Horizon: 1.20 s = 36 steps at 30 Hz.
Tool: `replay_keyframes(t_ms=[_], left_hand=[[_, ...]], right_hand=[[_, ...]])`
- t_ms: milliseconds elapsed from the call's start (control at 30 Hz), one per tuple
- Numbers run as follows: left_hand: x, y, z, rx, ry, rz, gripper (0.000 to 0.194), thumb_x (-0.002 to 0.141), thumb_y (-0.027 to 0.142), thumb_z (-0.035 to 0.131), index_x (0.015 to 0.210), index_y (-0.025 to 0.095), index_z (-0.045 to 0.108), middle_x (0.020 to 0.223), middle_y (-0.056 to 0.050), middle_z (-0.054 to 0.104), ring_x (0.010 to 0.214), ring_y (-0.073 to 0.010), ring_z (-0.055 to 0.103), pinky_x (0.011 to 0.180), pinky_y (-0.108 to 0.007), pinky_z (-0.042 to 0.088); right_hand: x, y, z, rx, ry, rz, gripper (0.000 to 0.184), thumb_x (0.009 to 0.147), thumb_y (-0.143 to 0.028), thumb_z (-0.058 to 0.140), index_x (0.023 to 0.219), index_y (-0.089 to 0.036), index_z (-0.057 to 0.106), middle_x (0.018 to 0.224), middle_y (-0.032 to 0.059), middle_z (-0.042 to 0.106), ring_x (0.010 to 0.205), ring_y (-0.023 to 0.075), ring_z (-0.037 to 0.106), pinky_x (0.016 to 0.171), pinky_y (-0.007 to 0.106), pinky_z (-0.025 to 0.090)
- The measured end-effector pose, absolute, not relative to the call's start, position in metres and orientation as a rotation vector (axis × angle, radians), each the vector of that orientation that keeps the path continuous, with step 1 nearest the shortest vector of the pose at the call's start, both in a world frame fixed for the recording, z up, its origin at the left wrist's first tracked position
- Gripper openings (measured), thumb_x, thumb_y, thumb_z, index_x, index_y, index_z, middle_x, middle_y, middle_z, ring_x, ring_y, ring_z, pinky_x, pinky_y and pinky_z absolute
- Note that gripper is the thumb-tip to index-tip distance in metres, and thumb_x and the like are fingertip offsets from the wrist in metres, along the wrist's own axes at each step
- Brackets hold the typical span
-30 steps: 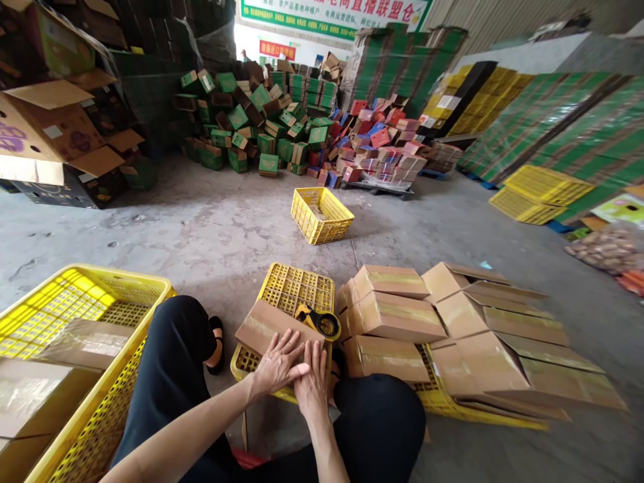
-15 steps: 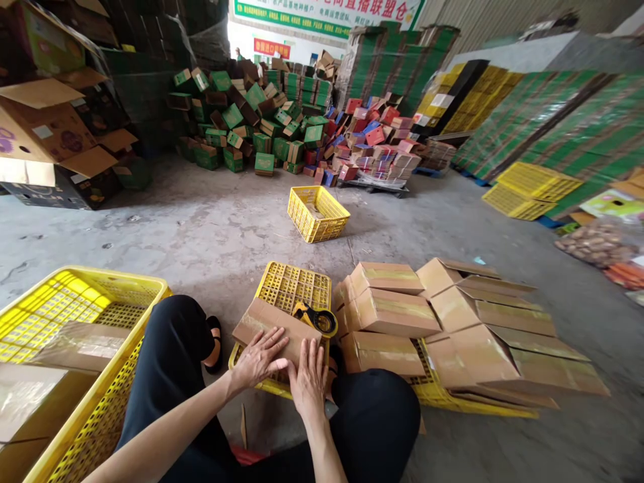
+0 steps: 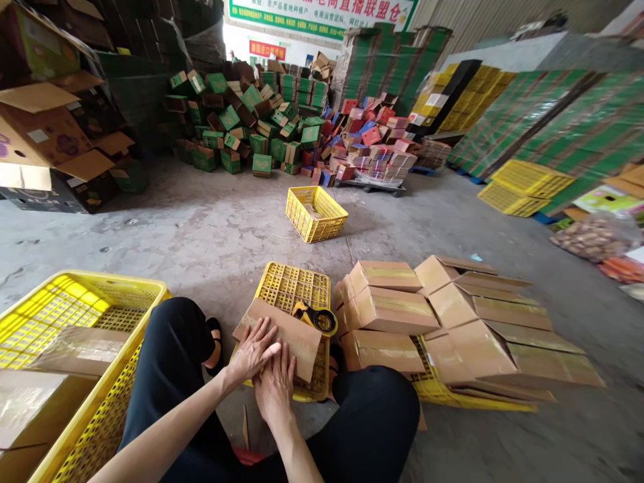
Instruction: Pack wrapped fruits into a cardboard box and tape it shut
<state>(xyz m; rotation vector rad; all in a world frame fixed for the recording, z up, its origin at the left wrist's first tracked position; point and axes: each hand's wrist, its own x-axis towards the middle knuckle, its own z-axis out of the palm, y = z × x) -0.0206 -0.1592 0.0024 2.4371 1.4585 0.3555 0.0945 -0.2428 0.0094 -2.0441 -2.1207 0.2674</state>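
A cardboard box lies slantwise on an upturned yellow plastic crate between my knees. My left hand rests on the box's left part, fingers stretched out. Beside it, my right hand lies with straight fingers on the box's near edge, its fingertips touching or just under the left hand's thumb. Neither hand grips anything. Just behind the box's right end, a yellow and black tape dispenser sits on the crate.
On my left stands a large yellow crate holding closed boxes. To the right, several cardboard boxes are stacked on another yellow crate. A smaller yellow crate stands ahead on the floor, before piles of green cartons.
My right hand has slid left along the box from its right end to beside my left hand. The left hand has shifted slightly left. The box stays in place.
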Motion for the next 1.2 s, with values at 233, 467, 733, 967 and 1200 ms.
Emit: replay_keyframes(t_ms=[233, 467, 733, 967, 1200], left_hand=[[-0.029, -0.154, 0.005, 2.388, 1.431, 0.336, 0.06, 0.111, 0.055, 0.026, 0.161, 0.026, 0.043, 0.17, -0.011, 0.033, 0.159, -0.0297, 0.029, 0.126, -0.054, 0.03], [-0.052, -0.15, -0.001, 2.497, 1.511, 0.365, 0.058, 0.11, 0.057, 0.032, 0.163, 0.033, 0.04, 0.171, -0.007, 0.032, 0.158, -0.0294, 0.031, 0.124, -0.054, 0.033], [-0.066, -0.142, -0.002, 2.455, 1.712, 0.379, 0.06, 0.109, 0.059, 0.032, 0.163, 0.032, 0.04, 0.171, -0.008, 0.032, 0.158, -0.0344, 0.029, 0.12, -0.057, 0.037], [-0.055, -0.156, -0.012, 2.483, 1.732, 0.522, 0.074, 0.107, 0.066, 0.025, 0.162, 0.019, 0.041, 0.167, -0.02, 0.037, 0.155, -0.0373, 0.035, 0.118, -0.057, 0.04], [-0.027, -0.181, -0.013, 2.497, 1.602, 0.579, 0.079, 0.105, 0.07, 0.028, 0.158, 0.015, 0.047, 0.165, -0.022, 0.04, 0.154, -0.038, 0.037, 0.121, -0.055, 0.039]], right_hand=[[0.094, -0.225, 0.02, -1.975, -2.187, 0.291, 0.063, 0.105, -0.044, 0.051, 0.163, -0.022, 0.039, 0.167, 0.0158, 0.039, 0.157, 0.034, 0.033, 0.126, 0.059, 0.027], [0.134, -0.236, 0.027, -2.144, -2.104, 0.216, 0.06, 0.109, -0.05, 0.038, 0.164, -0.025, 0.037, 0.171, 0.013, 0.03, 0.159, 0.0311, 0.03, 0.126, 0.06, 0.026], [0.174, -0.237, 0.039, -2.515, -1.931, 0.284, 0.064, 0.109, -0.047, 0.033, 0.166, -0.018, 0.027, 0.173, 0.0147, 0.024, 0.16, 0.0317, 0.026, 0.125, 0.055, 0.029], [0.165, -0.244, 0.023, -2.479, -1.854, 0.163, 0.07, 0.108, -0.052, 0.03, 0.166, -0.013, 0.029, 0.173, 0.0184, 0.022, 0.16, 0.0371, 0.023, 0.123, 0.059, 0.031], [0.146, -0.244, 0.013, -2.381, -1.921, 0.118, 0.074, 0.107, -0.057, 0.028, 0.165, -0.01, 0.031, 0.172, 0.0222, 0.022, 0.16, 0.0399, 0.021, 0.124, 0.064, 0.025]])
